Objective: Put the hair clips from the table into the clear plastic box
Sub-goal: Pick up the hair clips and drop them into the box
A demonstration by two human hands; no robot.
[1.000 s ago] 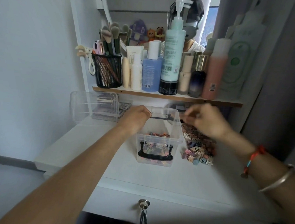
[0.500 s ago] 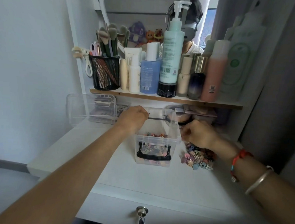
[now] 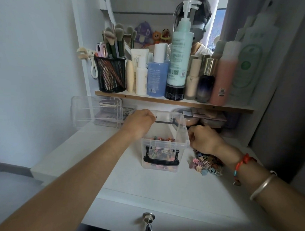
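**Left hand grips the box rim, right hand curls over the clip pile**

The left hand (image 3: 139,125) has its fingers curled over the rim of the clear plastic box (image 3: 164,143) at the box's 10 o'clock corner, holding it there. The right hand (image 3: 205,140) sits at the box's 3 o'clock side, knuckles up and fingers bent in toward the box wall. Whether those fingers pinch anything cannot be told, since they are tucked under the hand.

The hair clips (image 3: 205,165) lie in a loose, many-coloured heap on the white table (image 3: 154,185), at about 4 o'clock from the box and just beside it; the right wrist covers the far part of the heap. More clips (image 3: 161,153) already lie on the floor of the box and show through its front wall behind a black handle (image 3: 161,162). The box stands upright with no lid on it.

A red cord bracelet (image 3: 244,163) and a silver bangle (image 3: 262,185) ring the right wrist. At 10 o'clock from the box stands a second clear container (image 3: 96,111). At 12 o'clock a wooden shelf (image 3: 175,102) carries a black mesh cup (image 3: 111,73) of brushes and a row of bottles, the tallest a mint pump bottle (image 3: 179,55). At 6 o'clock a key (image 3: 149,218) hangs in the drawer front.
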